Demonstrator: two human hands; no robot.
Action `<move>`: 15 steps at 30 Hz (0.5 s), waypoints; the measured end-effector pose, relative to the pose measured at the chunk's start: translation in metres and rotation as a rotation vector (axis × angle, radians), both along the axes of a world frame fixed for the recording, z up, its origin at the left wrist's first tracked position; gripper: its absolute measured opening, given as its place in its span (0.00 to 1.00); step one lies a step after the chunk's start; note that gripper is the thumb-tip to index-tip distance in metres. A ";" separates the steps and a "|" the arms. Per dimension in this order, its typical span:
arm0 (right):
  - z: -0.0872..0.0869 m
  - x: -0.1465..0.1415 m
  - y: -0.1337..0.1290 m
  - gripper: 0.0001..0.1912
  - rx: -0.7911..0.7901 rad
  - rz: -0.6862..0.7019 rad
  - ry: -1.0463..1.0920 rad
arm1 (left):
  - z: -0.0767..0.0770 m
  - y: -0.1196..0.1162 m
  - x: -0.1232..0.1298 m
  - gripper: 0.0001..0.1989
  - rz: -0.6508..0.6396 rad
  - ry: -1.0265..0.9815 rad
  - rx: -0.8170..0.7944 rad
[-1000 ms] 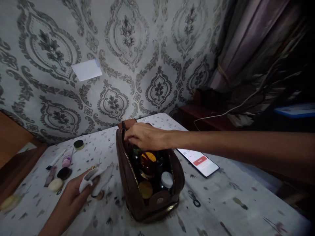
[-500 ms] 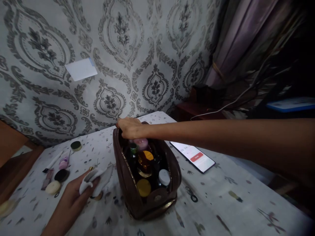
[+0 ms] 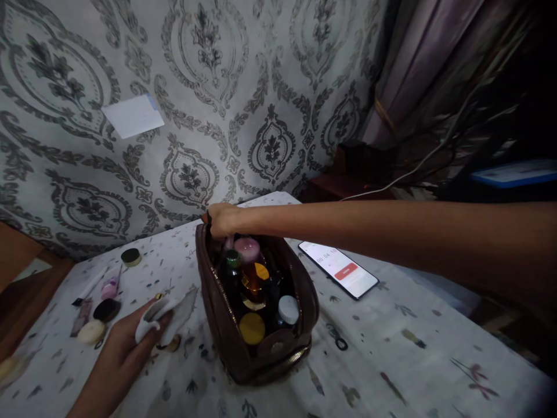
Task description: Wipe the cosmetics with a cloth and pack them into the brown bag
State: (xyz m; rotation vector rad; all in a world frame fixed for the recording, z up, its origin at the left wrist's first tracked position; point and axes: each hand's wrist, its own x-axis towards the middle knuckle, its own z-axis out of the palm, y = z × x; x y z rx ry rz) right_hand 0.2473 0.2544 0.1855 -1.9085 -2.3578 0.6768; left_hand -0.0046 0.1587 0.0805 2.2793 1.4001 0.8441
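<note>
Head view: left hand (image 3: 126,341) curls round cloth (image 3: 147,325); right hand (image 3: 224,220) over bag (image 3: 252,366), grip unclear.

Dimly lit gry/wht patt. wall (image 3: 235,98), tied purplish curtain (image 3: 413,69) at R

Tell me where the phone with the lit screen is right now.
In the head view, the phone lies right of centre on the patterned tablecloth, to the right of the open brown bag and just below the right forearm in the picture.
</note>
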 end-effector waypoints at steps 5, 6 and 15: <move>-0.003 0.003 -0.010 0.11 0.087 0.057 -0.048 | -0.002 0.000 -0.002 0.16 -0.009 0.018 -0.019; -0.002 0.004 -0.012 0.11 0.102 0.063 -0.053 | -0.001 0.000 -0.003 0.16 -0.018 0.026 -0.016; -0.013 0.040 -0.064 0.12 0.609 0.790 -0.144 | 0.003 -0.004 -0.016 0.14 -0.001 0.043 0.036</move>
